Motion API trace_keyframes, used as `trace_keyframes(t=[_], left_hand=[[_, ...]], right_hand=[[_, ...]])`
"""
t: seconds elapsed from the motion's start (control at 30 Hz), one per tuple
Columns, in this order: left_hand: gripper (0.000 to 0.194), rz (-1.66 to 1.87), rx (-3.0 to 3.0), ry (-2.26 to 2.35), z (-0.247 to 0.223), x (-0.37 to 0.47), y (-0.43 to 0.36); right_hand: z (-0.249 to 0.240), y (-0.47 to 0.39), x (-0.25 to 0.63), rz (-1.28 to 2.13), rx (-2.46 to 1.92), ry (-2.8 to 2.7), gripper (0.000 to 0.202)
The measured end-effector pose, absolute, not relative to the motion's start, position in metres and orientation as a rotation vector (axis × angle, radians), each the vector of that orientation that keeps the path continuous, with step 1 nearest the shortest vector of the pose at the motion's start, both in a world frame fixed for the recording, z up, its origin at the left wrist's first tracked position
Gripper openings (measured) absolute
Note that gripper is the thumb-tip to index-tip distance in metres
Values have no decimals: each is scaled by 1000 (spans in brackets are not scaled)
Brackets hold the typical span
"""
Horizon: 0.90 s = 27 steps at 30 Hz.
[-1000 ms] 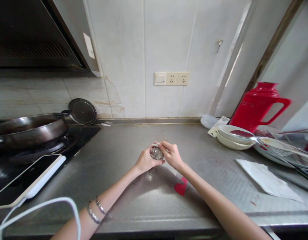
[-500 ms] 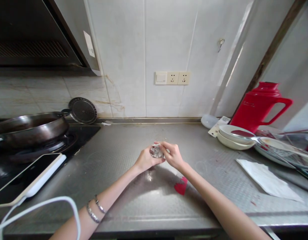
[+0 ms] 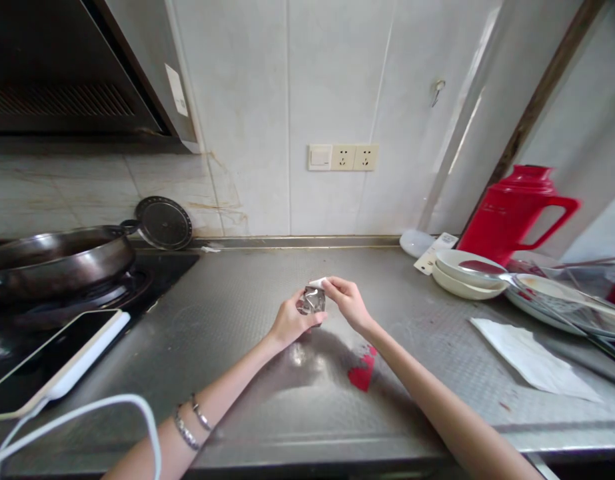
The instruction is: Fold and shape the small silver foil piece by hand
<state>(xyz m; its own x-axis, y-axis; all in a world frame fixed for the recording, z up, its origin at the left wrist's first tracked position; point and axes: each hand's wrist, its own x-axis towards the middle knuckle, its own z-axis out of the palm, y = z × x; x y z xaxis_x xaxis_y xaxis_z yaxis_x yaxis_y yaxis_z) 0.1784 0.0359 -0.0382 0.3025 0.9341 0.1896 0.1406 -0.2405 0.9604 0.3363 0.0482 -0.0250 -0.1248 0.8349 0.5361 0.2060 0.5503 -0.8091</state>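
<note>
Piece [image 3: 312, 301]: one, small, roundish, grey-brown and shiny, see-through or mirror-like, can't tell which; bright glints, uneven face, exact type unclear. It is held above the counter [image 3: 237, 287], near the middle. Left to right, places relative to piece: one pan [image 3: 82, 257], steel, dark inside, far left and beyond; one phone [image 3: 52, 363], dark screen, pale edge, left and nearer; one white cable [image 3: 112, 400], left, nearest the camera; one black disc [image 3: 164, 223], left and beyond, against the wall; two bracelets [image 3: 186, 432], silvery, left and nearer, on the left forearm. Left hand [image 3: 288, 321] curls round piece from the left, fingers and thumb holding it. One tissue [image 3: 318, 283], white, at its top edge, pinched narrow by right hand [image 3: 348, 303]. One red patch [image 3: 361, 375], right and nearer. Further right: one clear dish [image 3: 416, 243], one card [image 3: 435, 253], two pale bowls [image 3: 470, 283] stacked, one thermos [image 3: 507, 213], red, and one napkin [image 3: 534, 360], white, flat.
</note>
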Motion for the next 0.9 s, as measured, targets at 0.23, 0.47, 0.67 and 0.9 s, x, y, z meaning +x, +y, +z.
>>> trace_keyframes(t=[0.23, 0.47, 0.67, 0.9], left_hand=[[43, 1102, 1505, 973, -30, 179, 33], [41, 1115, 1373, 959, -27, 182, 26], [43, 1115, 1318, 975, -30, 185, 25], [46, 1122, 1352, 979, -26, 184, 24]], right_hand=[[-23, 33, 335, 358, -823, -1734, 25], [-23, 25, 331, 183, -752, -1728, 23], [-25, 26, 331, 198, -791, -1687, 23], [-25, 23, 332, 187, -750, -1702, 22]])
